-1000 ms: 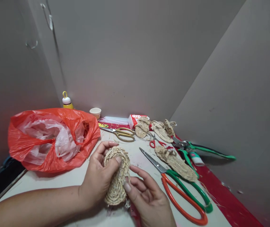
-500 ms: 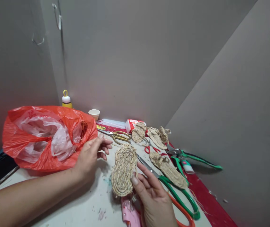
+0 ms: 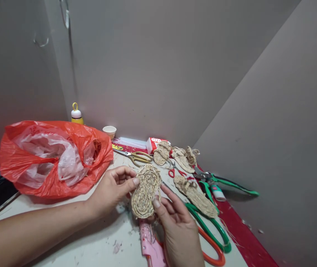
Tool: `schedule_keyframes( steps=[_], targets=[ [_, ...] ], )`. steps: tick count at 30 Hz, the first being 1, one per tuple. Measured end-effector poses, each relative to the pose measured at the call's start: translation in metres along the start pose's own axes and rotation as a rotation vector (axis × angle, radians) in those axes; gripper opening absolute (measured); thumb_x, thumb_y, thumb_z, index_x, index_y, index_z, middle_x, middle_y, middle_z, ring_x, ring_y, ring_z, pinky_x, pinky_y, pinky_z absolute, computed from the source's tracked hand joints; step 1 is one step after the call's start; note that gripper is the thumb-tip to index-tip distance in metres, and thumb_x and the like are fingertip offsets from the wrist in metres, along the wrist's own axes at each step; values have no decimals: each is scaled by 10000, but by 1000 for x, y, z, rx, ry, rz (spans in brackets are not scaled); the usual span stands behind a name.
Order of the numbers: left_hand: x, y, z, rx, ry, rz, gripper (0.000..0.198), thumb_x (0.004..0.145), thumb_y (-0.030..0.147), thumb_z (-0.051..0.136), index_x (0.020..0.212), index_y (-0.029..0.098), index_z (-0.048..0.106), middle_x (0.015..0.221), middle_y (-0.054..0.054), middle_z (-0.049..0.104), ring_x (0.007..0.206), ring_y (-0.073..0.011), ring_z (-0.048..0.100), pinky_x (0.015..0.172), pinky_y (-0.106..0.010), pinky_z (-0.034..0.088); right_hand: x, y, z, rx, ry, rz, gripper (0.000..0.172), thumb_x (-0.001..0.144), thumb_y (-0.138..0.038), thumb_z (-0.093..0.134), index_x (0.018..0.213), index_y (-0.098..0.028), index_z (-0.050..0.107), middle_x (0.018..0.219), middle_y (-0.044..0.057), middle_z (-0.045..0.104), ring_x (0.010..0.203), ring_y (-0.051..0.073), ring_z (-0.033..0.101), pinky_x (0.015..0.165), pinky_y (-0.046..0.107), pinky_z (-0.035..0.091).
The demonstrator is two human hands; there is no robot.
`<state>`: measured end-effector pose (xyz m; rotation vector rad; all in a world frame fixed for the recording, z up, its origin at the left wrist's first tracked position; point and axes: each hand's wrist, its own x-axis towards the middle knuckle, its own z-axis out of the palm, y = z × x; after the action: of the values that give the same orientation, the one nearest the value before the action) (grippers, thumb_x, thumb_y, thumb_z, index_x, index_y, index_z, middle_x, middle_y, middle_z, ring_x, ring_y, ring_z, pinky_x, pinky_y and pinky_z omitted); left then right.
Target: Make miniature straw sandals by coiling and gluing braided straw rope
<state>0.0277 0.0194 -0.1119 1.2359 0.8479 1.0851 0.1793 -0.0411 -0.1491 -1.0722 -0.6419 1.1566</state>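
A small sole of coiled straw cord [image 3: 146,193] is held up over the table between my two hands. My left hand [image 3: 116,189] pinches its upper left edge between thumb and fingers. From the lower right, my right hand [image 3: 177,222] grips the other edge, thumb on the near face. Under the sole lies a pink glue gun [image 3: 152,243], partly hidden. Large scissors with green and orange handles [image 3: 222,233] lie to the right, partly behind my right hand. Beside them is a finished-looking straw sandal [image 3: 196,196].
A red plastic bag [image 3: 55,189] with white plastic inside stands at left. Farther back are a yellow bottle [image 3: 76,115], a paper cup [image 3: 110,131], gold scissors [image 3: 137,157], white sticks [image 3: 130,143], more straw sandals [image 3: 162,152], small red scissors [image 3: 175,171] and green pruning shears [image 3: 230,183]. Grey walls close in behind.
My left hand has moved right from beside the bag and now pinches the straw sole's upper left edge. My right hand keeps its hold. The view has shifted slightly.
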Motion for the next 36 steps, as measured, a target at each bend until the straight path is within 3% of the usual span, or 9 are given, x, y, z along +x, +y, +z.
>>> schedule_keyframes(
  steps=[9,12,17,22,29,36],
  targets=[
    [-1,2,-1,-13,-36,-42,225,749,323,702,681,138,593,601,32,535,539,-77,461,548,-219,373,-4,4,-3,-137,77,-8,468,651,-328,824,1092,-218,711,898,27,733,832,161,684,744,251,553],
    [-1,1,0,-64,-28,-46,223,743,334,709,736,145,589,621,43,520,547,-72,452,536,-205,363,-4,4,-4,-118,75,-26,475,652,-327,824,1101,-225,708,886,20,731,820,151,680,754,247,549],
    [-2,4,0,-54,-67,-34,235,747,321,704,859,156,579,668,46,517,597,-79,459,559,-203,383,-1,2,-4,-45,23,-15,503,661,-333,822,1139,-255,684,830,-1,723,729,128,667,640,210,544],
    [0,8,-3,20,-48,-18,315,783,342,664,1033,172,573,881,-15,562,768,-131,512,608,-234,433,-1,0,-5,-46,11,-31,481,666,-328,821,1126,-273,692,823,-3,719,723,120,664,641,197,540],
    [2,4,-5,38,-98,-13,246,773,335,686,923,159,602,788,14,572,670,-101,484,600,-230,390,-3,7,-10,-129,-36,2,427,660,-354,819,1068,-268,729,890,39,729,793,168,685,729,262,565],
    [1,8,-6,4,-134,-3,256,754,239,706,989,175,628,890,-9,639,792,-121,558,742,-264,436,-6,8,-11,-127,-104,2,397,686,-335,806,1070,-278,727,883,40,720,809,189,687,730,285,572]
  ],
)
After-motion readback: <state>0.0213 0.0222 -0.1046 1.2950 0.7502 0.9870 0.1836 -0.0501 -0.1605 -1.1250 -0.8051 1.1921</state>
